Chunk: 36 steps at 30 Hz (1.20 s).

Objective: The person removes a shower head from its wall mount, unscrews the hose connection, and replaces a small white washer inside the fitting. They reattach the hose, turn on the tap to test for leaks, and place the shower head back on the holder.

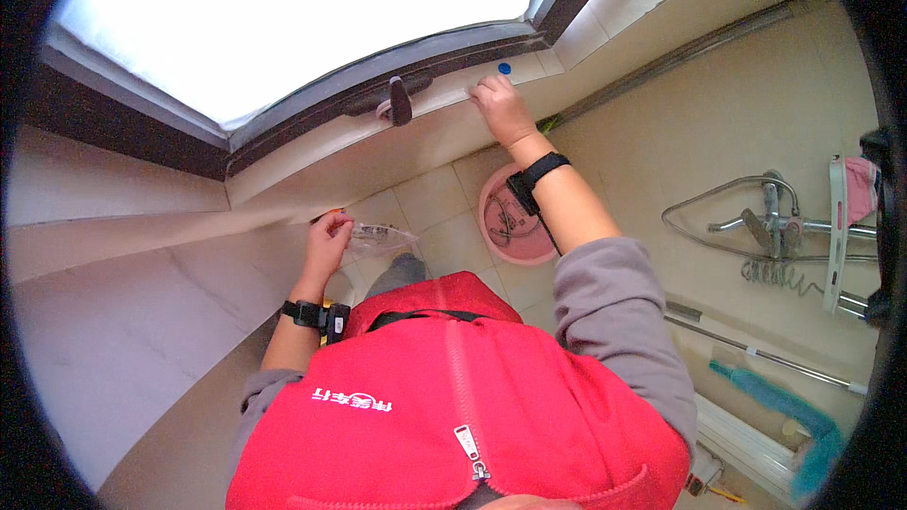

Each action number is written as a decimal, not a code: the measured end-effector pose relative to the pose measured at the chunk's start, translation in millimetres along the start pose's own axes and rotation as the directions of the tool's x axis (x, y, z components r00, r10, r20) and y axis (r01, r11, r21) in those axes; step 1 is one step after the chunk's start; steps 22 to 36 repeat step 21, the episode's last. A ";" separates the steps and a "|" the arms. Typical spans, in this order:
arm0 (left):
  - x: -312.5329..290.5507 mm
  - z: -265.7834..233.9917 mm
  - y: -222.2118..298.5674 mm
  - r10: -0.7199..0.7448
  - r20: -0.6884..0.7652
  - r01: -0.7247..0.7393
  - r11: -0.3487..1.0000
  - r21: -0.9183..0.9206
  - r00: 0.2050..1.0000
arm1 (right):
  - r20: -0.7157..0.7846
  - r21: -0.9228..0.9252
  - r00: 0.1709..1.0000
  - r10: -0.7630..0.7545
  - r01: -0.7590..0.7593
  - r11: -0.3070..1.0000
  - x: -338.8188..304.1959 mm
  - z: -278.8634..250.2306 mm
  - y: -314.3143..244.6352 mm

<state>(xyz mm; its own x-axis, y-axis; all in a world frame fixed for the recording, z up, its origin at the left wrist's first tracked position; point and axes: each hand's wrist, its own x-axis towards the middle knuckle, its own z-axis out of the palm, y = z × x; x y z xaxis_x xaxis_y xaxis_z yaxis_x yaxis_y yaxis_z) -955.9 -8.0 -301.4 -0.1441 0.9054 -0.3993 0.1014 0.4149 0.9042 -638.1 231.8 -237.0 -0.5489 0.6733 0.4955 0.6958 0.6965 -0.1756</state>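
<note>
My left hand point(329, 238) pinches the edge of a clear plastic bag point(380, 238) with small dark printing on it. The bag hangs to the right of the fingers, above the tiled floor. My right hand point(501, 106) reaches to the window sill point(435, 113), its fingers curled together at the sill's edge. Whatever those fingers hold, if anything, is too small to make out. Just beyond them, a small round blue disc point(504, 69) sits on the sill close to the window frame. To the left of my right hand is the dark window handle point(400, 101).
A pink basin point(515, 217) stands on the floor below my right forearm. On the right wall are a shower tap point(775, 224) with a hose and a white rack point(835, 236). A teal brush-like duster point(784, 406) and a metal pole point(756, 351) lie at lower right.
</note>
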 end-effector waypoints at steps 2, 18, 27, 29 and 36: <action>12.1 -6.8 10.9 0.018 0.011 -0.019 0.999 0.046 1.000 | 0.050 -0.027 0.998 -0.027 0.029 0.999 8.7 3.9 0.2; 49.5 -50.0 -7.3 0.084 0.050 -0.092 0.979 0.184 0.995 | -0.014 0.271 0.790 0.613 -0.587 0.763 32.6 16.9 29.7; 57.7 -58.9 -11.8 0.042 0.064 -0.053 0.985 0.163 0.997 | -0.034 0.109 0.892 0.451 -0.445 0.889 41.0 41.5 34.7; 57.7 -58.9 -11.8 0.042 0.064 -0.053 0.985 0.163 0.997 | -0.034 0.109 0.892 0.451 -0.445 0.889 41.0 41.5 34.7; 57.7 -58.9 -11.8 0.042 0.064 -0.053 0.985 0.163 0.997 | -0.034 0.109 0.892 0.451 -0.445 0.889 41.0 41.5 34.7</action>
